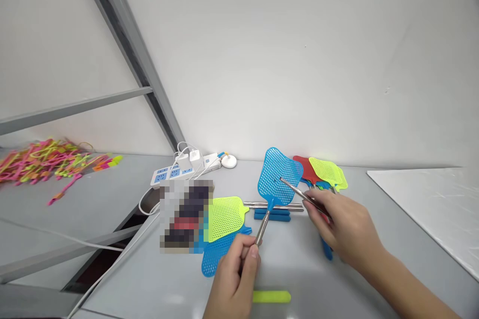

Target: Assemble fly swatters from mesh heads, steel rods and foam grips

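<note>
My left hand [239, 274] is closed around the metal shaft of a fly swatter with a blue mesh head [279, 174], held up above the table. A slim metal rod [294, 188] is pinched in my right hand [344, 227], its tip in front of the mesh. A lime handle [271, 297] shows beside my left hand, partly hidden by it. Loose lime [226, 217] and blue [220, 254] swatter heads lie left of my hands. Metal rods [295, 207] with blue handles [272, 216] lie behind the held shaft. Red [306, 168] and lime [329, 172] swatters are piled behind my right hand.
A power strip [162, 178] with white plugs and cables stands at the back left, near a round white device [229, 161]. A pixelated patch covers something beside it. Colourful strips [45, 159] are heaped far left, past a grey metal frame [149, 94]. White sheeting [426, 199] lies right.
</note>
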Demonstrator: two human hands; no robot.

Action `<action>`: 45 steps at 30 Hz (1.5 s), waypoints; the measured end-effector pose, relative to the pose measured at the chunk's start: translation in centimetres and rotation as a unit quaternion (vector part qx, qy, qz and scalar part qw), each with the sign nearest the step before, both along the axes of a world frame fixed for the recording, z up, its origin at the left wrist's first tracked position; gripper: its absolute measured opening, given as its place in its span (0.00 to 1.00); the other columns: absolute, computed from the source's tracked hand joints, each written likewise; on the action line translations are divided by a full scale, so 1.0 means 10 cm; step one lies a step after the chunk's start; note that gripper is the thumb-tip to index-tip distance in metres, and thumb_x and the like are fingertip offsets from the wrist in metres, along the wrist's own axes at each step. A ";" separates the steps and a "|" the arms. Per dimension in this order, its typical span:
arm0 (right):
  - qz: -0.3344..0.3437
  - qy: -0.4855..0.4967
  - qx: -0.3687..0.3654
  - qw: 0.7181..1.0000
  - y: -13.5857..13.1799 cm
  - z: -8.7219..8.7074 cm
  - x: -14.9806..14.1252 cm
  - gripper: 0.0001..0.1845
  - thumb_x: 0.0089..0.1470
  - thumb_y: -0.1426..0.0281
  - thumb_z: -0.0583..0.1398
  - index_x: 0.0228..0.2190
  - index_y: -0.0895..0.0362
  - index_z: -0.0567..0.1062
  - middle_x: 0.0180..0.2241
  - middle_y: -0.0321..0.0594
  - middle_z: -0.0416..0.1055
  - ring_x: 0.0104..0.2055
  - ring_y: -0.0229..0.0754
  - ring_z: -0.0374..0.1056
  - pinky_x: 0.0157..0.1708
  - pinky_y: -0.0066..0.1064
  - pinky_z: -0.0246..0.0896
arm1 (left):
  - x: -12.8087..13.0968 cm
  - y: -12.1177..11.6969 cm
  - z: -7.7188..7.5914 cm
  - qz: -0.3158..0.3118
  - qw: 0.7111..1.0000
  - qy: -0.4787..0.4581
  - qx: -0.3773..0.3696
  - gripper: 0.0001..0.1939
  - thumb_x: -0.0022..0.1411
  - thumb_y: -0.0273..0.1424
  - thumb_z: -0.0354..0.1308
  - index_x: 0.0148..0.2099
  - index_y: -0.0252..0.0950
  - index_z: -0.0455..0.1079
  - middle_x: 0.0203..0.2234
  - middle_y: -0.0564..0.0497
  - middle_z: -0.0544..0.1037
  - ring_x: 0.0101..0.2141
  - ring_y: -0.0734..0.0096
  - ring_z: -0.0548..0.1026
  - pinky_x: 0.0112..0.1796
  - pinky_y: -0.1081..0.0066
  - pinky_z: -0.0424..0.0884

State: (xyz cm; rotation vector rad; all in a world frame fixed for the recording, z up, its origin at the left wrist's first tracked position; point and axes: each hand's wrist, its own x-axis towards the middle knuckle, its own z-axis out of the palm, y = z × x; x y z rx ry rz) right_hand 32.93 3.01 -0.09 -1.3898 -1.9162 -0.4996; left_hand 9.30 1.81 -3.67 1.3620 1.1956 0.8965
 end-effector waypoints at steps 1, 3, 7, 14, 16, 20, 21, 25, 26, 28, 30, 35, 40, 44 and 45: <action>-0.006 0.018 -0.009 1.000 -0.01 0.00 -0.01 0.04 0.63 0.69 0.55 0.39 0.54 0.70 0.23 0.32 0.70 0.23 0.37 0.63 0.25 0.29 0.52 | 0.00 0.00 0.00 0.001 1.000 0.000 0.001 0.24 0.63 0.55 0.51 0.39 0.38 0.67 0.21 0.57 0.59 0.22 0.73 0.56 0.24 0.74 0.52; -0.012 0.057 -0.030 0.998 -0.02 -0.01 -0.03 0.04 0.63 0.68 0.55 0.39 0.53 0.68 0.25 0.33 0.71 0.23 0.37 0.66 0.24 0.28 0.55 | -0.01 -0.01 0.01 0.005 1.000 0.002 0.006 0.23 0.63 0.55 0.51 0.38 0.38 0.67 0.22 0.56 0.60 0.24 0.73 0.57 0.25 0.74 0.54; -0.007 0.172 -0.098 0.980 -0.03 -0.03 -0.08 0.04 0.61 0.66 0.55 0.39 0.52 0.65 0.26 0.34 0.72 0.22 0.38 0.67 0.21 0.28 0.58 | -0.01 -0.01 0.03 0.002 1.000 -0.002 0.022 0.23 0.63 0.54 0.52 0.36 0.38 0.68 0.22 0.55 0.62 0.24 0.72 0.59 0.27 0.73 0.56; 0.025 0.298 -0.209 0.931 0.05 0.17 -0.21 0.13 0.64 0.57 0.53 0.32 0.51 0.67 0.20 0.29 0.60 0.20 0.35 0.56 0.19 0.28 0.51 | 0.01 0.00 0.03 0.005 0.998 0.018 0.052 0.22 0.63 0.52 0.53 0.36 0.38 0.70 0.20 0.55 0.63 0.24 0.71 0.60 0.27 0.72 0.55; 0.035 0.313 -0.212 0.925 0.09 0.22 -0.24 0.15 0.63 0.56 0.54 0.30 0.52 0.67 0.20 0.29 0.58 0.20 0.35 0.54 0.19 0.28 0.50 | 0.01 -0.01 0.02 0.002 0.998 0.024 0.056 0.21 0.64 0.52 0.52 0.36 0.38 0.70 0.20 0.55 0.63 0.24 0.71 0.60 0.27 0.72 0.55; 0.029 0.280 -0.197 0.939 0.16 0.26 -0.23 0.13 0.63 0.58 0.56 0.29 0.52 0.68 0.19 0.28 0.56 0.20 0.34 0.52 0.20 0.28 0.48 | 0.02 0.03 0.05 0.002 0.998 0.032 0.049 0.19 0.65 0.49 0.51 0.37 0.39 0.69 0.21 0.56 0.64 0.24 0.70 0.61 0.28 0.71 0.56; 0.024 0.264 -0.193 0.945 0.17 0.26 -0.22 0.13 0.63 0.58 0.56 0.30 0.52 0.68 0.18 0.28 0.56 0.19 0.34 0.52 0.20 0.28 0.47 | 0.02 0.07 0.08 0.009 0.998 0.040 0.050 0.19 0.66 0.49 0.51 0.38 0.39 0.69 0.22 0.55 0.64 0.25 0.69 0.62 0.29 0.71 0.56; 0.014 0.216 -0.184 0.959 0.12 0.18 -0.08 0.13 0.63 0.59 0.55 0.31 0.53 0.69 0.18 0.28 0.55 0.19 0.35 0.52 0.20 0.28 0.48 | 0.05 0.31 0.21 -0.011 0.999 0.029 0.017 0.19 0.65 0.49 0.52 0.38 0.38 0.70 0.25 0.54 0.67 0.28 0.68 0.64 0.29 0.72 0.59; 0.011 0.211 -0.185 0.960 0.09 0.15 -0.03 0.13 0.63 0.59 0.55 0.31 0.53 0.70 0.18 0.28 0.55 0.19 0.35 0.53 0.20 0.28 0.49 | 0.09 0.37 0.25 -0.027 0.999 -0.004 -0.016 0.20 0.63 0.50 0.53 0.37 0.38 0.70 0.25 0.54 0.66 0.27 0.70 0.64 0.28 0.73 0.58; 0.002 0.223 -0.201 0.954 0.04 0.09 0.06 0.13 0.63 0.58 0.55 0.32 0.53 0.70 0.18 0.28 0.53 0.19 0.36 0.52 0.21 0.28 0.49 | 0.22 0.45 0.32 -0.044 0.989 -0.106 -0.090 0.21 0.61 0.52 0.56 0.38 0.37 0.70 0.26 0.54 0.66 0.26 0.72 0.62 0.25 0.75 0.57; 0.010 0.256 -0.244 0.935 -0.01 0.06 0.10 0.15 0.62 0.55 0.55 0.33 0.52 0.72 0.18 0.27 0.51 0.20 0.36 0.52 0.21 0.28 0.50 | 0.46 0.45 0.36 -0.028 0.964 -0.226 -0.137 0.21 0.59 0.50 0.59 0.39 0.37 0.71 0.28 0.54 0.67 0.29 0.73 0.65 0.27 0.76 0.61; 0.085 0.314 -0.323 0.889 -0.11 0.09 -0.04 0.15 0.61 0.55 0.56 0.34 0.52 0.73 0.23 0.33 0.63 0.25 0.40 0.59 0.22 0.30 0.55 | 1.14 0.27 0.45 0.019 0.873 -0.433 -0.222 0.17 0.62 0.45 0.60 0.46 0.39 0.70 0.40 0.48 0.76 0.42 0.66 0.75 0.41 0.71 0.69; 0.069 0.366 -0.348 0.860 -0.29 0.03 0.12 0.16 0.62 0.56 0.55 0.30 0.54 0.72 0.24 0.35 0.67 0.25 0.40 0.62 0.24 0.29 0.58 | 1.30 0.09 0.51 -0.033 0.881 -0.407 -0.239 0.18 0.64 0.39 0.56 0.54 0.40 0.68 0.49 0.47 0.74 0.50 0.65 0.72 0.44 0.72 0.68; 0.016 0.311 -0.378 0.872 -0.47 -0.12 0.56 0.14 0.61 0.58 0.57 0.31 0.54 0.73 0.25 0.35 0.70 0.26 0.41 0.64 0.25 0.29 0.59 | 1.07 -0.11 0.30 -0.094 0.971 -0.160 -0.149 0.25 0.58 0.32 0.57 0.58 0.41 0.65 0.48 0.47 0.71 0.43 0.64 0.72 0.40 0.70 0.67; -0.002 0.281 -0.372 0.884 -0.49 -0.14 0.65 0.13 0.60 0.58 0.57 0.33 0.54 0.74 0.25 0.35 0.71 0.26 0.41 0.64 0.25 0.29 0.60 | 0.99 -0.15 0.21 -0.152 0.979 -0.104 -0.086 0.22 0.57 0.32 0.58 0.55 0.41 0.67 0.46 0.46 0.72 0.42 0.63 0.72 0.39 0.69 0.67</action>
